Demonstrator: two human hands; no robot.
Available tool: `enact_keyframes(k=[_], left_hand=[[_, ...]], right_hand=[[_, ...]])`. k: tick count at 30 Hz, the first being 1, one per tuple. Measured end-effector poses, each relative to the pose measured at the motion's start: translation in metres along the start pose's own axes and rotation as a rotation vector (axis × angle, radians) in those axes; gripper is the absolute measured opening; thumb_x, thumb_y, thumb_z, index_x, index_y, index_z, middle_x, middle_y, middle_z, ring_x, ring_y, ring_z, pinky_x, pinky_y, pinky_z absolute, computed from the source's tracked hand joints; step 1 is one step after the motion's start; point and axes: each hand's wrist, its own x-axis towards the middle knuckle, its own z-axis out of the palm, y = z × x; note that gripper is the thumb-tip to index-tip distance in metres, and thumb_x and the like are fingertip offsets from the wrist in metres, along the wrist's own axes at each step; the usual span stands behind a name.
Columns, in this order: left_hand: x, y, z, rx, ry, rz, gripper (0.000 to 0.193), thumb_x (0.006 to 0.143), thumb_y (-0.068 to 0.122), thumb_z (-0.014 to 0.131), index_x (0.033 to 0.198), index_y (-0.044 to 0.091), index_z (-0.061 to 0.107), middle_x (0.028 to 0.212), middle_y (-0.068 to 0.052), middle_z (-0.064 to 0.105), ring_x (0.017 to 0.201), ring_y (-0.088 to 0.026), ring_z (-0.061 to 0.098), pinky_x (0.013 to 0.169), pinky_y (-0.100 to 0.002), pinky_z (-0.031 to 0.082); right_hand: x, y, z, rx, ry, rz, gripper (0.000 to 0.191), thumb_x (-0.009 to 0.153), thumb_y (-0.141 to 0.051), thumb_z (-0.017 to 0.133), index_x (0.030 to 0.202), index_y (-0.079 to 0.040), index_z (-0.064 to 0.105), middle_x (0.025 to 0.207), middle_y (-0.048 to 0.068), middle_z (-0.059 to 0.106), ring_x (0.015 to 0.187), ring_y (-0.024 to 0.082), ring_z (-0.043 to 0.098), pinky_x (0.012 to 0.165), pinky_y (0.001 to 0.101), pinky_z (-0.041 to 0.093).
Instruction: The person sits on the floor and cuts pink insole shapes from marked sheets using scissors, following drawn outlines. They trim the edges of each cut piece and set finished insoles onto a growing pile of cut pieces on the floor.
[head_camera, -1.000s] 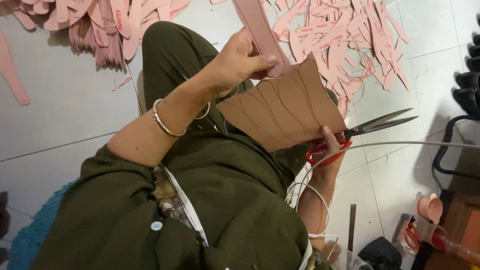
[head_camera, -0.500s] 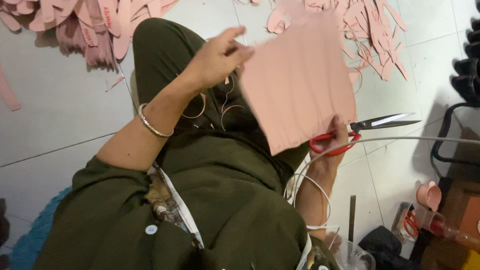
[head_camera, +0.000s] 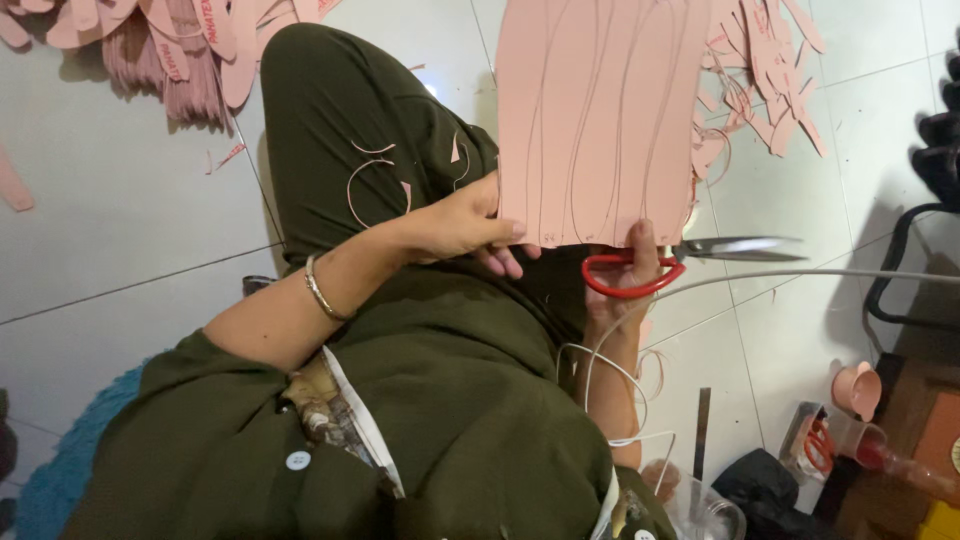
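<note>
**Pink sheet held up over the lap, scissors at its bottom edge**

So the person is sitting on a tiled floor (head_camera: 120, 230), looking down at their own lap. The left hand (head_camera: 465, 225) is closed on the lower left corner of a pink sheet (head_camera: 600, 110), thumb on the near face and fingers curled behind it. The sheet stands pretty much upright over the knee, with long wavy pen lines running top to bottom across it. Its top runs out of the picture.

The right hand (head_camera: 630, 275) sits just under the sheet's bottom edge, near the right corner. It's wrapped shut through the red handles of a pair of scissors (head_camera: 690, 260), with one finger poking up against the sheet's bottom edge. The blades point off to the right, flat and low, blurred, so I can't tell whether they're parted or together. They are beside the sheet, not in it.

Room-wise: the bottom edge of the sheet hangs free between the two hands. To the right, past the blades, bare tile runs out to a dark metal frame (head_camera: 900, 260) at the right edge. A pile of pink scraps (head_camera: 760, 70) lies on the floor behind the sheet, top right, and a stack of pink cutouts (head_camera: 170, 50) sits at the far left corner. A thin white cable (head_camera: 610, 375) loops by the right forearm.
</note>
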Motion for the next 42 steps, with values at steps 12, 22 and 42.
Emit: enact_keyframes(k=[12,22,42], left_hand=[[0.021,-0.016,-0.003,-0.202,0.272,0.349,0.037,0.104,0.007,0.052,0.140,0.005,0.041,0.110,-0.012,0.066,0.080,-0.019,0.072,0.064,-0.028,0.056],[0.017,-0.010,0.020,-0.145,0.312,0.549,0.044,0.106,0.008,0.057,0.147,0.002,0.039,0.112,-0.008,0.064,0.088,-0.015,0.073,0.075,-0.028,0.063],[-0.010,0.011,0.063,0.006,0.454,0.487,0.033,0.101,0.002,0.061,0.132,-0.003,0.051,0.102,-0.009,0.072,0.081,-0.012,0.075,0.065,-0.026,0.063]], right_hand=[[-0.004,-0.018,-0.064,-0.383,-0.344,0.093,0.041,0.104,-0.042,0.054,0.114,-0.002,0.061,0.093,0.007,0.063,0.082,0.021,0.062,0.074,0.0379,0.054],[-0.033,-0.012,-0.056,-1.048,-0.652,0.345,0.048,0.084,-0.020,0.057,0.126,0.003,0.063,0.096,0.001,0.058,0.088,0.011,0.054,0.081,0.0248,0.045],[-0.052,-0.009,-0.004,-1.024,-0.592,-0.026,0.090,0.088,-0.081,0.062,0.115,0.004,0.065,0.090,0.004,0.067,0.082,0.011,0.061,0.074,0.0245,0.049]])
